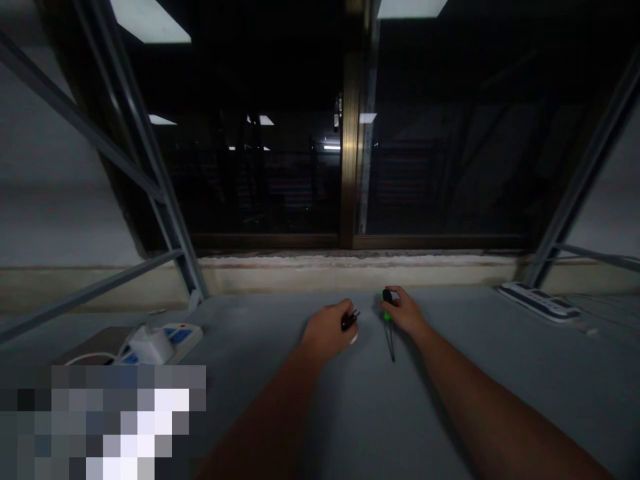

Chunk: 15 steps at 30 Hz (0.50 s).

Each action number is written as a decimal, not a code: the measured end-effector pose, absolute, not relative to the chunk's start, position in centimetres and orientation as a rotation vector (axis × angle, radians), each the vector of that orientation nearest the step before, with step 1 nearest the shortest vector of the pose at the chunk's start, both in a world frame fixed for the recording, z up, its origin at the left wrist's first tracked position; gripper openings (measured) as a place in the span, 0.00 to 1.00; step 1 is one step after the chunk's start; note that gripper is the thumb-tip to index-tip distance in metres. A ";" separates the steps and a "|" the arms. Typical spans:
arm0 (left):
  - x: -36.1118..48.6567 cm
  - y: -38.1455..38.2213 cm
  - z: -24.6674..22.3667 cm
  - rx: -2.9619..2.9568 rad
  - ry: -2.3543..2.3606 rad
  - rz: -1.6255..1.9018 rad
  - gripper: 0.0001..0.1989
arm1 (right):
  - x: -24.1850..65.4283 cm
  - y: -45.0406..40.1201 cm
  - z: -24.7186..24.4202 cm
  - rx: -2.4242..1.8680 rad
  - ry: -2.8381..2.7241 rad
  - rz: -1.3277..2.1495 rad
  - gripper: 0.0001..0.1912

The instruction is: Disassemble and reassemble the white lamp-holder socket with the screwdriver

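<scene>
My left hand [327, 331] is closed around a dark plug [349, 321], whose thin prongs stick out to the right. A small white part [354, 339] shows under the fingers; I cannot make out what it is. To the right, my right hand [404, 311] grips a screwdriver [387, 305] by its black and green handle. Its thin shaft points down toward me, just above or on the grey tabletop [360, 407]. A short gap separates the two hands, and the plug and screwdriver do not touch.
On the left lies a power strip [187, 333] with a white adapter [151, 345] in it. Another power strip [539, 303] sits at the far right. Metal frame posts [173, 227] rise on both sides. A dark window [265, 187] stands behind the table. Pixelation covers the lower left.
</scene>
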<state>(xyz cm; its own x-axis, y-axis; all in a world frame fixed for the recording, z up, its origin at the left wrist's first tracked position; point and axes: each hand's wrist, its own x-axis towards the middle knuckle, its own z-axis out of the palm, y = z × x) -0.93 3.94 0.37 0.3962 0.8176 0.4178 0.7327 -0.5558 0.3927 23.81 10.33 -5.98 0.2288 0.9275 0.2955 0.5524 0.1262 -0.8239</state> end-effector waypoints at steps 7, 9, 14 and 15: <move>-1.1 4.1 1.0 2.511 1.259 0.889 0.08 | 23.7 10.2 -5.7 -1.516 -1.451 0.532 0.27; -1.0 4.0 1.0 2.502 1.247 0.890 0.08 | 23.6 10.2 -5.6 -1.513 -1.459 0.534 0.27; -1.0 3.9 0.9 2.440 1.236 0.916 0.08 | 23.5 10.4 -5.8 -1.504 -1.475 0.541 0.27; -1.0 3.9 0.9 2.432 1.224 0.919 0.09 | 23.6 10.5 -5.9 -1.503 -1.477 0.543 0.27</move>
